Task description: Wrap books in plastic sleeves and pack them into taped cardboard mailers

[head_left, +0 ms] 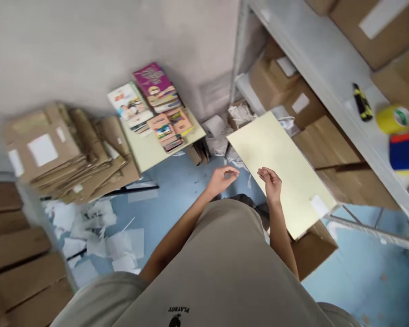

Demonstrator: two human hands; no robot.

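Note:
In front of my body, over the floor between two small tables, my left hand hangs in the air. Its fingers are loosely curved towards the thumb, a gap shows inside the curve, and I see nothing held. My right hand is raised over the left edge of the pale yellow tabletop, its fingers half bent and no object visible in them. A small white paper lies at that tabletop's near corner. Several books, among them a purple one, are stacked on the other table.
Flattened cardboard boxes are piled at left, above paper scraps on the blue floor. At right, a metal shelf carries a box cutter and yellow tape. An open carton stands under the right tabletop.

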